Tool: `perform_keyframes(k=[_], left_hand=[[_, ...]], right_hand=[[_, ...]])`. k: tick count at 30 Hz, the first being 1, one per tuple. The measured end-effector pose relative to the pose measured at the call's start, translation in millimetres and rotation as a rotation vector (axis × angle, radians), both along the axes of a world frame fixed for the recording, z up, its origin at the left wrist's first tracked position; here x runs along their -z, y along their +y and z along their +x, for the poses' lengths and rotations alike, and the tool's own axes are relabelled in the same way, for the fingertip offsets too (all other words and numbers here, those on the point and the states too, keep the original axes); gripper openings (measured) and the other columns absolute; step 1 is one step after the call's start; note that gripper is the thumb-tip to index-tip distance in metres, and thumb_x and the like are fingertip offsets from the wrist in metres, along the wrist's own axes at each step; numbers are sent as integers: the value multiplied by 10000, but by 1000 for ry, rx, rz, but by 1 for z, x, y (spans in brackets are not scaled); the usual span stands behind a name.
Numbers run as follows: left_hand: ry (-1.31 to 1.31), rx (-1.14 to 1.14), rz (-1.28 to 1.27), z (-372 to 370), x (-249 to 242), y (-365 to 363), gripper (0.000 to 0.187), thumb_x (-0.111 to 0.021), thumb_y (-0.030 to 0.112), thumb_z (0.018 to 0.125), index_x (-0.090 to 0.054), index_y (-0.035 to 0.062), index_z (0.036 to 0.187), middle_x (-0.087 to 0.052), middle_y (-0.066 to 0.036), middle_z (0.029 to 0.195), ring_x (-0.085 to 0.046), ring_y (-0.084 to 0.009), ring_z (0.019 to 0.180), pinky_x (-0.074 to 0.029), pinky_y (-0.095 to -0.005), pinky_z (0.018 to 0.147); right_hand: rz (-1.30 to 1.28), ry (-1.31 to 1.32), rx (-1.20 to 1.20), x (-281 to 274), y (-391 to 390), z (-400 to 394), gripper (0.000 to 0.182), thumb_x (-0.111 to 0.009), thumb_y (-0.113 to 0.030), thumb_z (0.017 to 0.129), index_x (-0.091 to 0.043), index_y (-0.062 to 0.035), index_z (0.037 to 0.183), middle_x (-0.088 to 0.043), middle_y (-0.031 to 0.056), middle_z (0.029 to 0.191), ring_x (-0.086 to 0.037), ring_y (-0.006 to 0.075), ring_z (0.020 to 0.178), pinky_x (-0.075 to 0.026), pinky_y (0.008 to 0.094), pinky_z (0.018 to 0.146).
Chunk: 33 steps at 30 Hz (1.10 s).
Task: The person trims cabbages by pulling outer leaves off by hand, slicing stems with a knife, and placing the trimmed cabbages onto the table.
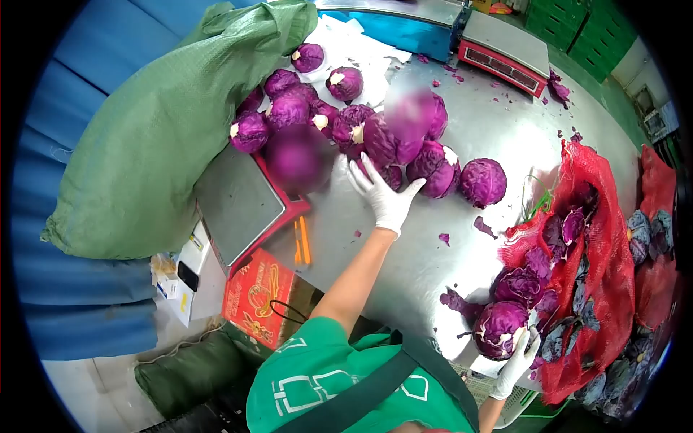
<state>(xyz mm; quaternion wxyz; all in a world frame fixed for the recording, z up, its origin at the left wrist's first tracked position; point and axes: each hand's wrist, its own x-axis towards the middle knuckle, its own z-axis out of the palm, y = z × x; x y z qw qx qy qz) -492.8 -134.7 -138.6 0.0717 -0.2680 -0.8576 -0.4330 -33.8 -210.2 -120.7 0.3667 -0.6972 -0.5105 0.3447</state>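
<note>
My left hand [382,198], in a white glove, reaches over the metal table with its fingers spread. Its fingertips rest against a red cabbage [392,177] at the near side of the pile. At the lower right, my gloved right hand [517,361] grips the side of another red cabbage [499,328], near its pale stem end. Beside that head lie a second cabbage [518,286] and loose purple leaves [462,303]. One more round red cabbage [483,182] sits at the right end of the pile. Parts of the pile are blurred.
A full green woven sack [144,151] leans at the left beside a red-rimmed scale [242,206]. An orange-handled tool [303,242] and a red box [258,297] are nearby. A red mesh sack [613,289] lies at right; another scale [505,50] stands behind.
</note>
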Motion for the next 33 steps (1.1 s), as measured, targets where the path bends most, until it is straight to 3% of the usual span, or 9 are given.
perform_keyframes(k=[2, 5, 8, 12, 15, 23, 25, 28, 33], left_hand=[[63, -10, 22, -5, -15, 17, 1390, -892, 601, 541, -117, 65, 1563, -188, -353, 1531, -168, -501, 1437, -182, -617, 1159], [28, -6, -143, -19, -41, 45, 1343, -859, 648, 562, -146, 126, 1574, -205, -304, 1556, -202, -483, 1441, -199, -616, 1147], [51, 9, -260, -36, -48, 75, 1152, -764, 704, 648, -319, 108, 1528, -305, -237, 1544, -263, -442, 1434, -247, -586, 1139], [127, 109, -331, -77, -39, 108, 866, -722, 619, 752, -510, 35, 1356, -469, -76, 1424, -457, -339, 1264, -400, -505, 1000], [238, 184, -459, -90, -39, 133, 758, -724, 606, 761, -607, 33, 1243, -482, -64, 1383, -473, -329, 1203, -442, -494, 940], [442, 369, -710, -120, -46, 192, 757, -667, 697, 764, -703, 30, 1119, -522, -121, 1354, -476, -338, 1216, -431, -473, 986], [440, 353, -744, -123, -48, 207, 844, -649, 715, 770, -590, 65, 1306, -506, -132, 1389, -454, -338, 1280, -402, -528, 1015], [473, 347, -739, -130, -53, 231, 765, -728, 620, 765, -538, 121, 1313, -551, -138, 1319, -490, -307, 1251, -405, -488, 1013], [400, 458, -722, -149, -51, 283, 684, -787, 515, 756, -550, 75, 1224, -596, -147, 1216, -547, -313, 1184, -458, -470, 964]], right_hand=[[-19, 10, 2, -3, 0, -2, 342, -547, -250, 1034, -559, 18, 1247, -599, 91, 1155, -548, 170, 1064, -416, 310, 976], [-15, 21, -4, -11, -2, -9, 356, -544, -254, 1035, -558, 26, 1254, -604, 102, 1194, -548, 183, 1107, -400, 319, 1013], [-57, -47, -10, -15, -4, -6, 363, -577, -205, 1021, -535, 42, 1284, -586, 109, 1240, -543, 190, 1135, -419, 318, 1008], [-19, 3, 31, -6, -7, -4, 377, -554, -272, 1030, -559, 29, 1257, -596, 103, 1216, -547, 183, 1117, -402, 314, 1014], [0, 29, 56, 0, -9, -3, 382, -555, -274, 1030, -558, 35, 1256, -595, 98, 1211, -549, 179, 1109, -409, 305, 1006], [10, -2, 50, 2, -11, 0, 358, -547, -231, 1035, -547, 45, 1263, -594, 107, 1204, -561, 180, 1102, -434, 313, 988], [-6, -47, 53, -1, -11, -3, 364, -540, -222, 1037, -537, 49, 1279, -590, 115, 1215, -559, 188, 1114, -431, 317, 997], [-29, -52, 47, -5, -12, -3, 361, -532, -212, 1038, -532, 48, 1289, -587, 122, 1229, -555, 196, 1126, -426, 321, 1007], [-69, -30, 94, -16, -10, -14, 346, -516, -192, 1036, -534, 50, 1282, -589, 128, 1224, -552, 202, 1126, -417, 323, 1011]])
